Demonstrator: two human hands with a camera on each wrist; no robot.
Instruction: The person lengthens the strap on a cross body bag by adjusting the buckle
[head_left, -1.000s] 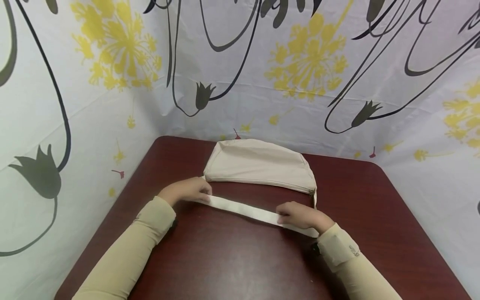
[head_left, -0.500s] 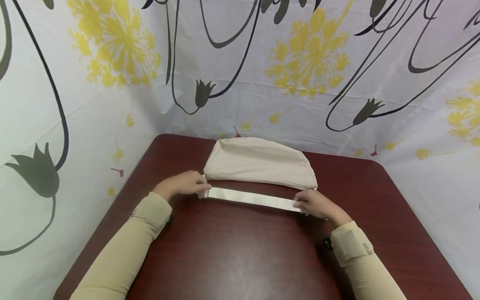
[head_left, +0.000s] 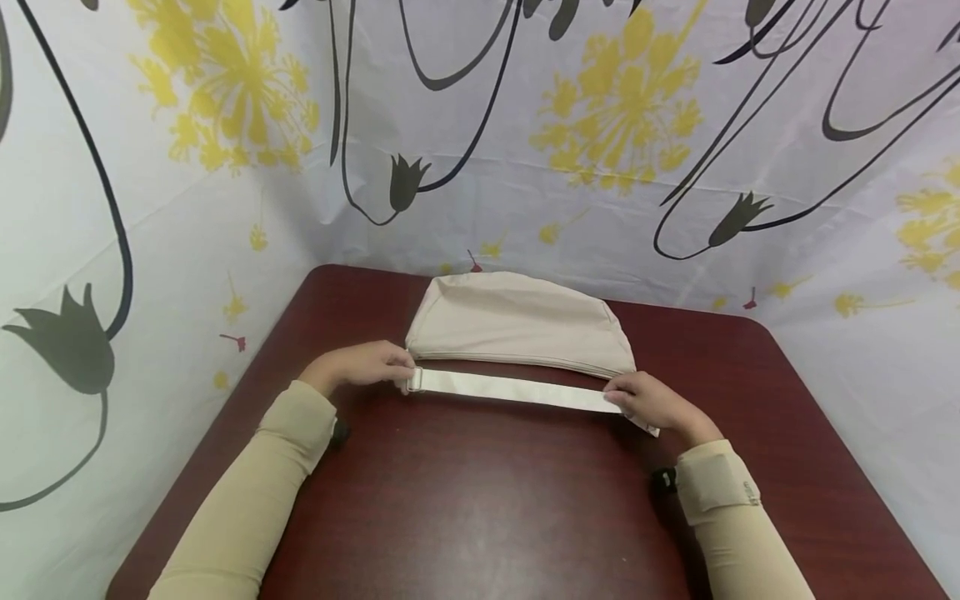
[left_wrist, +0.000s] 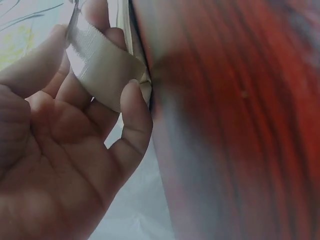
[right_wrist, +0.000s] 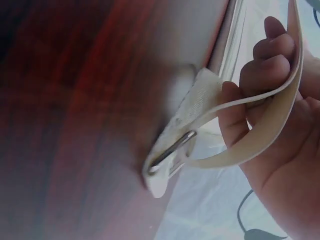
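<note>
A cream shoulder bag (head_left: 517, 321) lies flat toward the back of the table, its zipper edge facing me. In front of it the bag's strap (head_left: 517, 389) stretches nearly straight between both hands. My left hand (head_left: 367, 364) pinches the strap beside a metal buckle (head_left: 415, 380); the left wrist view has the strap (left_wrist: 100, 65) between thumb and fingers. At the other end my right hand (head_left: 660, 404) holds the strap, with a short end hanging past the fingers. A metal slider (right_wrist: 172, 152) shows on the doubled strap in the right wrist view.
The dark red table (head_left: 465, 500) has rounded back corners. Flower-printed white cloth (head_left: 487, 200) hangs close behind it and along the sides.
My right hand has moved right and toward the bag, pulling the strap straighter. The left hand has shifted slightly left and away from me, and a buckle now shows beside it.
</note>
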